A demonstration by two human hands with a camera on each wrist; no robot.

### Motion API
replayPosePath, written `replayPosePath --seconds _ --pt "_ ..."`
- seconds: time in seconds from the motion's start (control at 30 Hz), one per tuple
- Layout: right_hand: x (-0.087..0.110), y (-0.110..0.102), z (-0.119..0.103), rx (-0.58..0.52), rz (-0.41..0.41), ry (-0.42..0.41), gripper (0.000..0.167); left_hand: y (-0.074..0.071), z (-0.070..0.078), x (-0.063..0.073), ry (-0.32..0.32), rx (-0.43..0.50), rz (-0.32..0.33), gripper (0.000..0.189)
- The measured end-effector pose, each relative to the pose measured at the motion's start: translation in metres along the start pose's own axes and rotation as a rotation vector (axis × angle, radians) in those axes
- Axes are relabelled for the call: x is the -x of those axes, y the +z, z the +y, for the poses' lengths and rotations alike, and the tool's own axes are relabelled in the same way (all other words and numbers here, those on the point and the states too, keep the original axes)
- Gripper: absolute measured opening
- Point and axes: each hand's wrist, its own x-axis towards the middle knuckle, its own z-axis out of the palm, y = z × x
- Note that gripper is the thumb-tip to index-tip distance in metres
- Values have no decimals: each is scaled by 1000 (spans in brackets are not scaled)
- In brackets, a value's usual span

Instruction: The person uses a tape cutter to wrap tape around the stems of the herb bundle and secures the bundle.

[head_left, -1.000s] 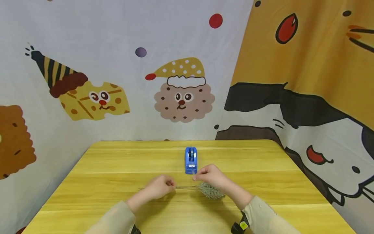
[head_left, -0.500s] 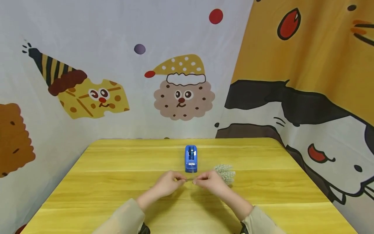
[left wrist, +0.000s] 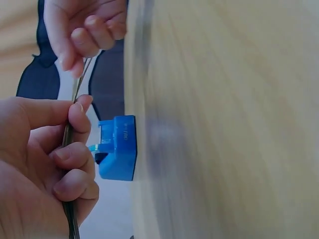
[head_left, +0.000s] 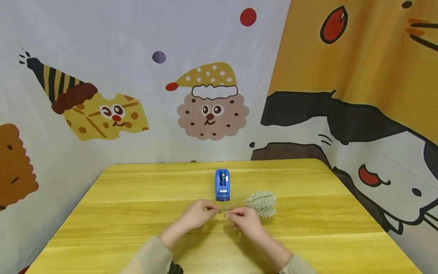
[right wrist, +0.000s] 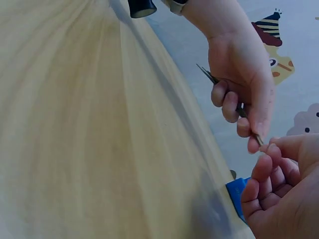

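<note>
My left hand point(head_left: 198, 214) holds a thin bundle of stems point(left wrist: 70, 134), its fingers curled round them in the left wrist view. The stems run right to a pale grey-green bunch of dried flowers point(head_left: 262, 203), held above the table. Just right of the left fingertips, my right hand point(head_left: 247, 220) has thumb and forefinger pinched together beside the stems, seemingly on the end of clear tape, which hardly shows. A blue tape dispenser point(head_left: 222, 185) stands right behind the hands, with a short bit of clear tape point(head_left: 224, 203) at its front.
The wooden table point(head_left: 143, 186) reaches back to a printed cloth backdrop point(head_left: 137, 30) with cartoon figures. A dark wrist camera point(right wrist: 142, 8) sits by the left wrist in the right wrist view.
The left hand has moved right and away from me with the stems, up to the right hand. The flower heads have swung from under the right forearm to beyond the right hand.
</note>
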Motion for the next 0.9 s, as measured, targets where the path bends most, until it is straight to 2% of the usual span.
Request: replayPosePath --seconds 0.33,0.6,0.77,0.9 --pt "3 9 15 -118 75 45 29 -2 1 0 55 23 -42 25" --pt "2 12 23 -133 108 63 26 0 -5 -2 59 15 -29 24" --pt "0 14 22 -129 116 25 23 0 -9 -2 33 43 -22 25" --pt "-7 17 22 -116 139 -3 21 -1 -10 -3 36 59 -18 24"
